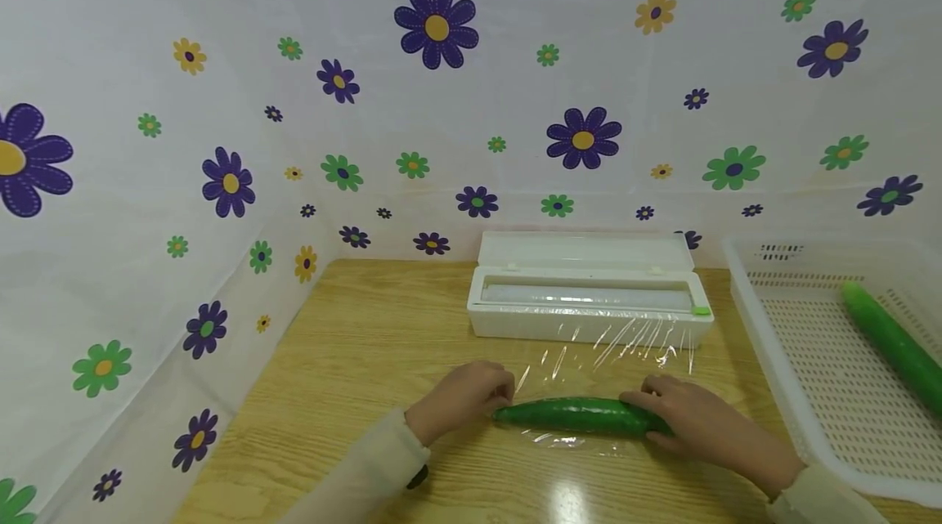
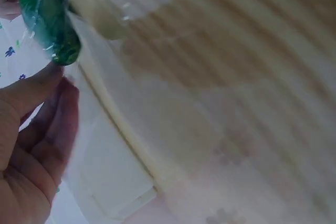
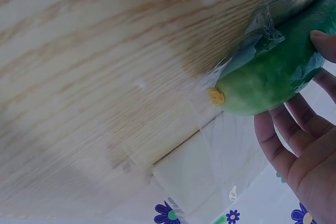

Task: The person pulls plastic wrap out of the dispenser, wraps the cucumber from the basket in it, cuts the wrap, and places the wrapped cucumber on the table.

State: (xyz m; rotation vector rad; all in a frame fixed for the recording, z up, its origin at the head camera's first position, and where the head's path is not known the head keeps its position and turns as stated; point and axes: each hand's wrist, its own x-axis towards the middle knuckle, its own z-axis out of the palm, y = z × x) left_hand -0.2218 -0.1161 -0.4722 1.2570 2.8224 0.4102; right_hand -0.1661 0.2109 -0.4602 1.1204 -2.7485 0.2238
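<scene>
R hand (image 1: 688, 418) grips the cuke (image 1: 574, 415); L hand (image 1: 467, 395) narrow at opp. tip, can't tell if gripping. Roll evenly, keep film (image 1: 555, 362) ahead of hands taut!

**A wooden table (image 1: 353, 336) and its load**

The table has a light brown top with wood grain, and a bright spot of light shines near its front. At the back stands a long white box (image 1: 522, 328), its lid raised. On the right side there is a white plastic basket (image 1: 786, 377) with small holes. Clear film (image 1: 570, 441) stretches from the box towards the front, above the wood. Farther forward is a cucumber (image 1: 574, 416), with film under it; whether it presses on the table, I cannot tell.
</scene>
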